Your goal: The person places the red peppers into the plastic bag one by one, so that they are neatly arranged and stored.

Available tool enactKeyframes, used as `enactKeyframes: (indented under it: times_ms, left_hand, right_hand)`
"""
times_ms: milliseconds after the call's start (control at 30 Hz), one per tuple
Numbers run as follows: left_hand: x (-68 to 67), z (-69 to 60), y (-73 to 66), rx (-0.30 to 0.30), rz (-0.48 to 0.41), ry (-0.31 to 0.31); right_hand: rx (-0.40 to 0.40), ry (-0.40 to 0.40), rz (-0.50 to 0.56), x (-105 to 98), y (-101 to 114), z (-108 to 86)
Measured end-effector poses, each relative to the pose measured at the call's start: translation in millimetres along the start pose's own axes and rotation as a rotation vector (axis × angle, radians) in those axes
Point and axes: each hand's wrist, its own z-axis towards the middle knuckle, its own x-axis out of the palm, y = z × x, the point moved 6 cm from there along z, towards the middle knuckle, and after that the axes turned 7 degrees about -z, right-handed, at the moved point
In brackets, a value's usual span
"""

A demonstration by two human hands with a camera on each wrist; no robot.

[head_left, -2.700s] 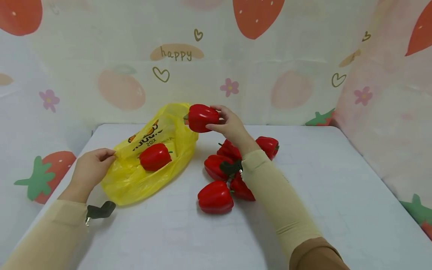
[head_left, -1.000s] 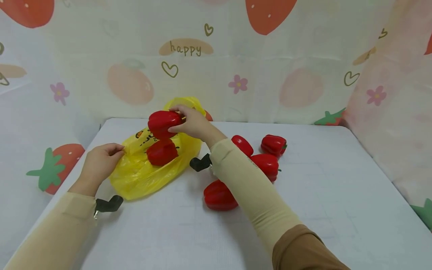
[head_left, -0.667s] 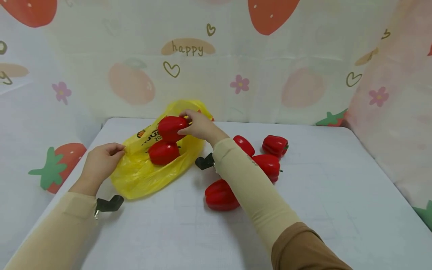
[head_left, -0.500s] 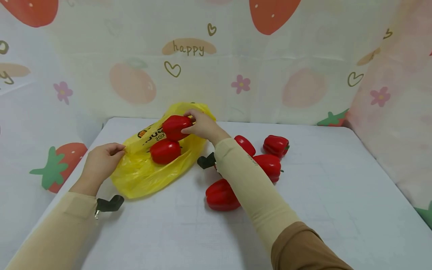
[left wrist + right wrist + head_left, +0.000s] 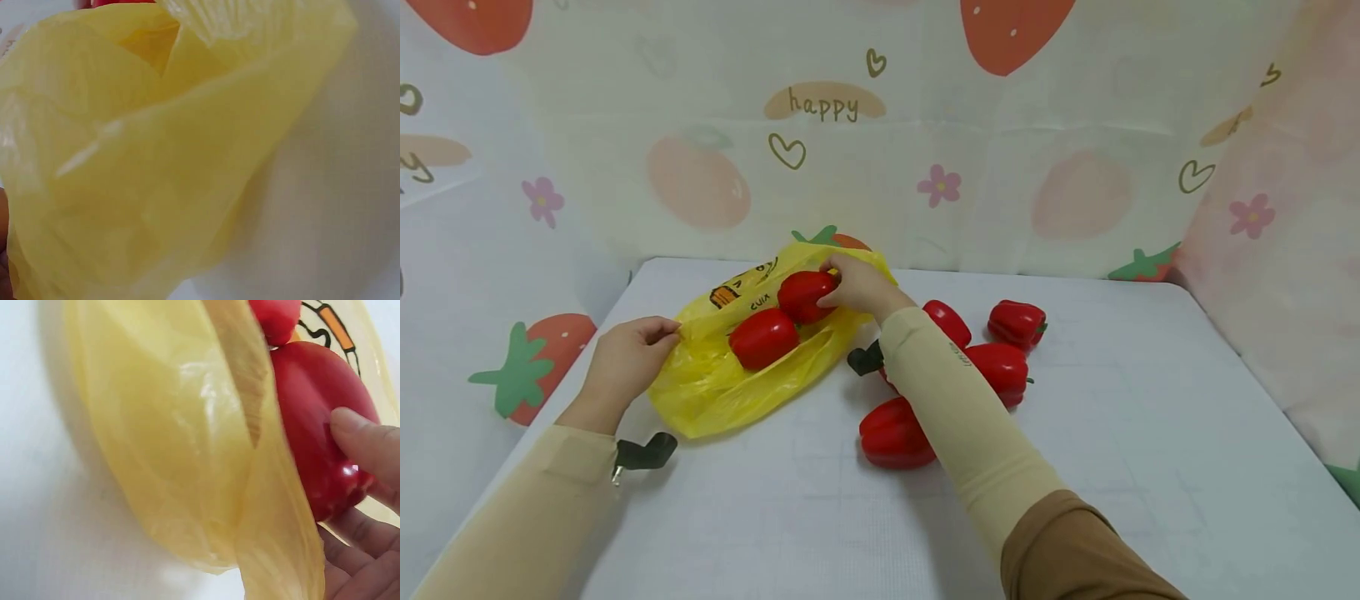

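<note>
My left hand (image 5: 634,354) pinches the left edge of a yellow plastic bag (image 5: 730,408), which lies with its mouth spread on the table. In the mouth rests one red bell pepper (image 5: 764,339). Just behind and right of it, my right hand (image 5: 863,286) holds a second red bell pepper (image 5: 806,297), low within the bag's opening. From the right wrist view, the thumb and fingers are round this held pepper (image 5: 322,419), and a fold of the bag covers part of it. Yellow film (image 5: 144,181) fills most of the left wrist view.
Several more red bell peppers lie right of the bag, including a front one (image 5: 895,433), one at the back right (image 5: 1017,323) and one beside the forearm (image 5: 1000,371). My right sleeve (image 5: 970,425) partly hides this group. A printed curtain (image 5: 985,125) stands behind the white table (image 5: 1150,433).
My right hand has carried its pepper leftward from above the other peppers, then lowered it into the bag's opening behind the first one. The left hand keeps its pinch on the bag's edge.
</note>
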Motion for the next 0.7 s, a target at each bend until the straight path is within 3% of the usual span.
enactKeyframes:
  times_ms: [233, 367, 533, 700]
  left_hand:
    - [-0.2, 2.0, -3.3, -0.015, -0.013, -0.01]
    - [-0.6, 2.3, -6.1, -0.029, -0.032, -0.013]
    - [-3.1, 1.1, -9.0, -0.029, -0.037, -0.033]
    - [-7.8, 0.6, -12.6, -0.019, -0.042, -0.066]
  right_hand:
    - [-0.046, 0.129, -0.177, 10.5, 0.7, -3.3]
    - [-0.064, 0.146, -0.236, 9.0, 3.6, -5.0]
    - [-0.08, 0.116, -0.134, -3.1, 6.7, -10.3]
    - [-0.142, 0.034, -0.023, -29.7, 7.7, -24.5]
